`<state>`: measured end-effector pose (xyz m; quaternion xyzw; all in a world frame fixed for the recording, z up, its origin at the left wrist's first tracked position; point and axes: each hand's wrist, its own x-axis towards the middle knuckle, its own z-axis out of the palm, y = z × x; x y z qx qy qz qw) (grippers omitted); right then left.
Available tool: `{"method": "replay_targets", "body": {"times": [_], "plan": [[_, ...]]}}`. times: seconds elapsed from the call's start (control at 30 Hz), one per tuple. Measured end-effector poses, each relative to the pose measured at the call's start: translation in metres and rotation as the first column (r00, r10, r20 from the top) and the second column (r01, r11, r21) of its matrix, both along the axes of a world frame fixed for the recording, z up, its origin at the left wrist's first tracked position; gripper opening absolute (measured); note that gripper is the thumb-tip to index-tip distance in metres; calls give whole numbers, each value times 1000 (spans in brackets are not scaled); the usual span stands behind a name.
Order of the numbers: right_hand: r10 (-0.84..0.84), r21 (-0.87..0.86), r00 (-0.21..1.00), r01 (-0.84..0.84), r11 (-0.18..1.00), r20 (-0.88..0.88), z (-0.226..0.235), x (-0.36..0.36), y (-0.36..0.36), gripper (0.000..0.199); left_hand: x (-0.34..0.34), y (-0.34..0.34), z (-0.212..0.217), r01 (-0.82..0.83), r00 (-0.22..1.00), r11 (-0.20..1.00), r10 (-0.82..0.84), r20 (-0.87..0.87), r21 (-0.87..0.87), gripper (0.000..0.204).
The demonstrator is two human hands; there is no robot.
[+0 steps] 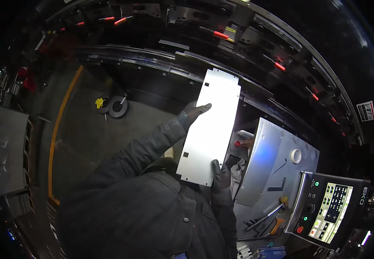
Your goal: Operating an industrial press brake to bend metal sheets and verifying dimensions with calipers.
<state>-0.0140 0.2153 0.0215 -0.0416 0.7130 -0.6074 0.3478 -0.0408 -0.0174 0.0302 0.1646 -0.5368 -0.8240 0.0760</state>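
Observation:
A long, bright sheet metal panel (213,121) with notched corners and small square cutouts is held up in front of me, slanting away to the far right. My left hand (194,113), in a dark glove, grips its left edge with the thumb lying on the face. Near the close right corner, my right hand (221,172) clasps the panel, thumb on top and fingers hidden beneath. The panel's far end is close to the bed edge of a press brake (182,56); whether they touch, I cannot tell.
On the right, a work table (301,172) bears another sheet metal panel (260,159), a tape roll (296,156), a black square (276,184) and hand tools. A control panel with a lit screen (330,213) stands beyond. Red-handled clamps (223,35) line the machine. Grey discs (117,107) lie on the floor.

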Motion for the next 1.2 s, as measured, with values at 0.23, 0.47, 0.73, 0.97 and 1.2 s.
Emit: {"method": "replay_targets", "body": {"times": [0.23, 0.47, 0.73, 0.97, 1.2], "plan": [[-112, -16, 991, 111, 994, -77, -18, 0, -53, 33, -11, -46, -7, 51, 998, 993, -53, 21, 104, 36], [-137, -39, 986, 141, 989, 90, -13, -9, -69, 31, -21, -63, -14, 116, 992, 973, -124, 30, 200, 40], [-195, 49, 977, 191, 980, 89, -18, -5, -73, 32, -26, -78, -16, 137, 988, 950, -150, 25, 280, 45], [-321, -82, 946, 324, 943, 43, -100, -15, -42, 33, -31, -75, -15, 130, 989, 929, -148, 25, 346, 49], [-148, -17, 983, 147, 989, -105, -99, -23, -28, 36, -33, -75, -15, 80, 995, 908, -100, 27, 412, 53]]}}
